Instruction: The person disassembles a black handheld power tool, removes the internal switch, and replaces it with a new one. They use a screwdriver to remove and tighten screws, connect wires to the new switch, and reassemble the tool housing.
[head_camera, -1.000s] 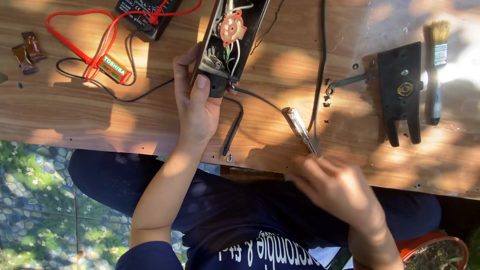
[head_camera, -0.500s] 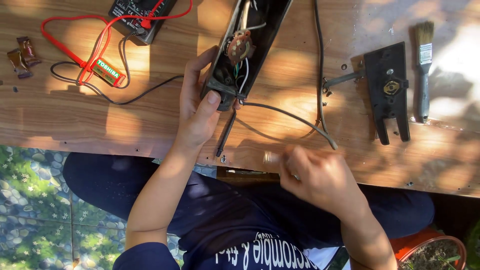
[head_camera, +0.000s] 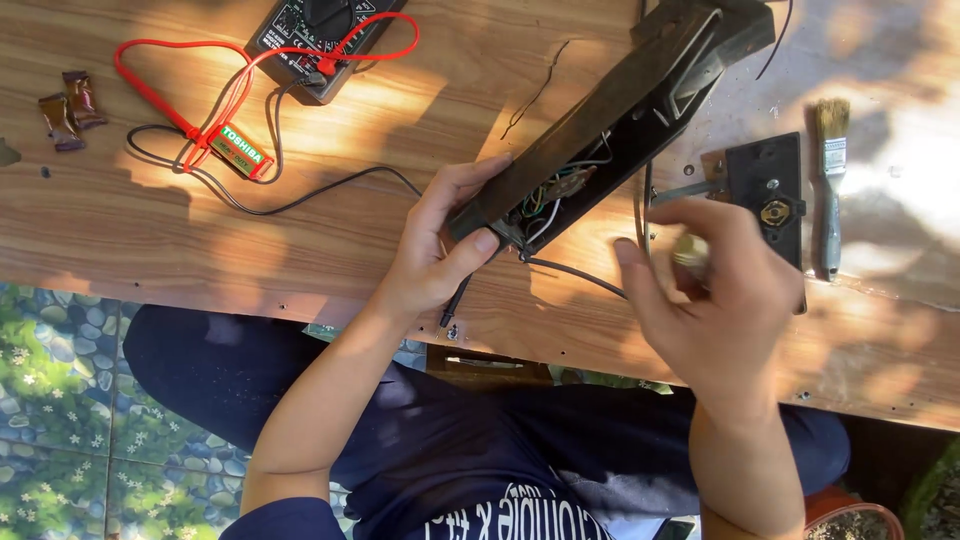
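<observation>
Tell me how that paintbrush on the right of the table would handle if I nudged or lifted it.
The paintbrush looks small and slim, so it is probably light. Its handle looks rigid, while the pale bristles should flex. It lies flat on the wooden table, so it would likelier slide than roll.

One head-worn view, looking straight down — close over both hands and the wooden table (head_camera: 300, 250) edge, lap below
</observation>
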